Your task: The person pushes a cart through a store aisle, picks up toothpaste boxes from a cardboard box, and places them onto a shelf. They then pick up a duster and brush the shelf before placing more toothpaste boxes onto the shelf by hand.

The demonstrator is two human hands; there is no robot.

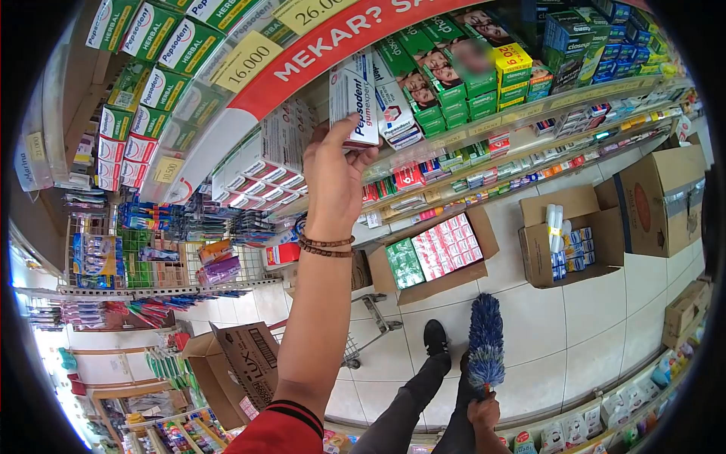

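Note:
My left hand (335,163) reaches up to the shelf with its fingers closed round the lower end of a white Pepsodent gum expert toothpaste box (355,98). Part of its grip is hidden behind the hand. A similar white box (395,106) stands just right of it, and stacked white toothpaste boxes (265,163) sit to its left. Low by my leg, my right hand (484,412) is wrapped round the handle of a blue fluffy duster (486,340), which points away over the floor tiles.
Green Closeup boxes (431,76) fill the shelf to the right. On the floor stand an open carton of toothpaste packs (491,261), another open carton (533,261) and a taped carton (662,200). A Lux carton (253,363) and a metal trolley (382,318) are near my left arm.

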